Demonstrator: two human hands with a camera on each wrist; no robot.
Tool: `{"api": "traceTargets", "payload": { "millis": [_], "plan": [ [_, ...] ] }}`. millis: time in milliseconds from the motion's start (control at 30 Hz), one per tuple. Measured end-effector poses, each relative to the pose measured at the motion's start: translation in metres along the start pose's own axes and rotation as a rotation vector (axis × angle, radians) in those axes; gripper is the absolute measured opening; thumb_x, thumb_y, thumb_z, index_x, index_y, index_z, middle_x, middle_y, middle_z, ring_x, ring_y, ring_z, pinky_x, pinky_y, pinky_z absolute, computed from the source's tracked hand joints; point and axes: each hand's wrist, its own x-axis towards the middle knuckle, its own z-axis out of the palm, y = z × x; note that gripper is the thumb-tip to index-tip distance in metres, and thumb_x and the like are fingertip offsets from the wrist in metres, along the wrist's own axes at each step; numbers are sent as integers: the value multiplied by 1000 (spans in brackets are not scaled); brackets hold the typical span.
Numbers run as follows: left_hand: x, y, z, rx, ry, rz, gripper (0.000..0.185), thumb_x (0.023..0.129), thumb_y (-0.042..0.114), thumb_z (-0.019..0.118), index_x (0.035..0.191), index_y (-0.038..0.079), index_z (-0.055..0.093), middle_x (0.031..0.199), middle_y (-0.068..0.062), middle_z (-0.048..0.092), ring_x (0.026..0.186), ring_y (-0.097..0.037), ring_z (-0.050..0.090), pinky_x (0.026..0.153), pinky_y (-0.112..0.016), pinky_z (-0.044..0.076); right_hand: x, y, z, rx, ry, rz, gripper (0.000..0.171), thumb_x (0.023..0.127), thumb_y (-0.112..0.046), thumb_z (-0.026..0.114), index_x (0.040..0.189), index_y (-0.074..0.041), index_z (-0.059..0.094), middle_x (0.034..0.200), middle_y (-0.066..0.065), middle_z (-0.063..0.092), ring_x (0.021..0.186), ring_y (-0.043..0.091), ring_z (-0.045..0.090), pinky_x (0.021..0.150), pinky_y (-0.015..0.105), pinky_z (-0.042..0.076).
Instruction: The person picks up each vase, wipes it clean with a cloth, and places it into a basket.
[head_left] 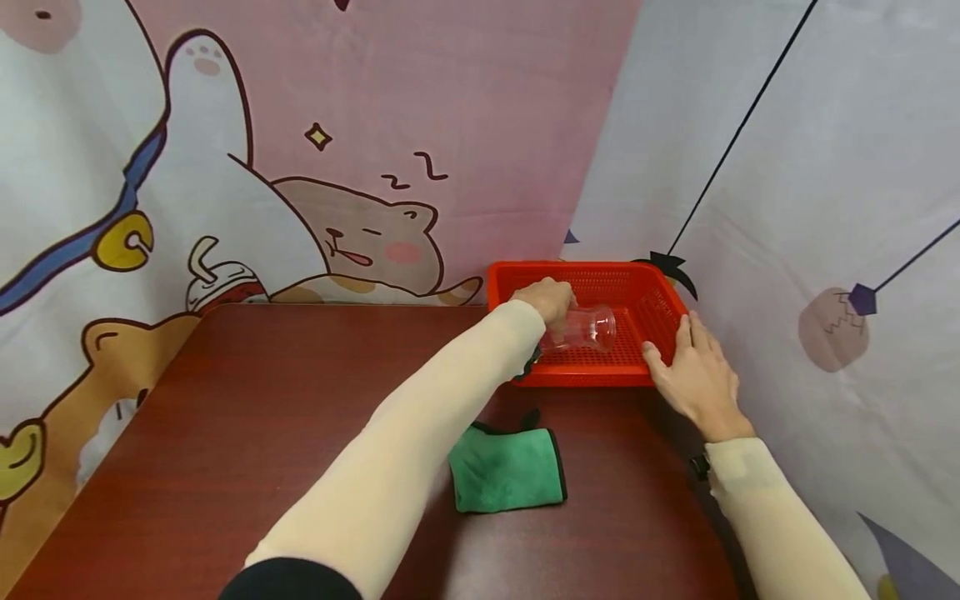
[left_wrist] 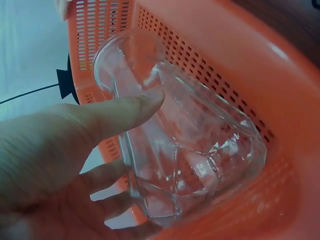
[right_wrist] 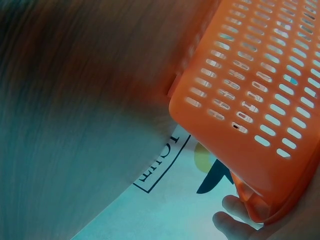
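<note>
A clear glass vase (head_left: 581,328) with a flared round lip and a faceted, broader body lies on its side in the red perforated basket (head_left: 592,380). My left hand (head_left: 546,298) holds it, and in the left wrist view the thumb (left_wrist: 145,102) lies across the vase (left_wrist: 200,130) with the fingers along its near side. At the basket's right front corner rests my right hand (head_left: 701,375), its fingers straight along the outside and the thumb at the rim. The right wrist view shows two fingertips beside the basket's (right_wrist: 210,117) rim.
In front of the basket, a folded green cloth (head_left: 510,471) with black edging lies on the dark red-brown table (head_left: 300,400). A cartoon-printed curtain (head_left: 450,100) hangs behind the table and close along its right side, near my right hand.
</note>
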Motion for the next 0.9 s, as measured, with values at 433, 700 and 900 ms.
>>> {"api": "traceTargets", "payload": {
  "millis": [433,700,900],
  "plan": [
    [-26,-18,-6,-16,-7,65,67,94,18,77,154,33,52,155,6,51,113,-15,56,75,-32,50,-2,-3,-1,-1,-21,11,96,100,-67,37,164,0,11,171,23,8,143,55,27,95,82,34],
    [-45,-29,-4,35,46,101,69,96,30,76,157,35,46,157,5,47,131,-16,51,97,-42,52,-2,-1,-2,-4,-43,16,98,100,-69,37,164,0,8,170,24,5,143,57,25,92,83,34],
    [-63,-39,0,61,132,161,68,95,37,76,157,31,47,154,1,48,139,-18,44,112,-49,41,-3,-1,-1,0,-47,7,97,101,-68,37,164,0,8,170,25,5,143,57,24,91,84,34]
  ]
}}
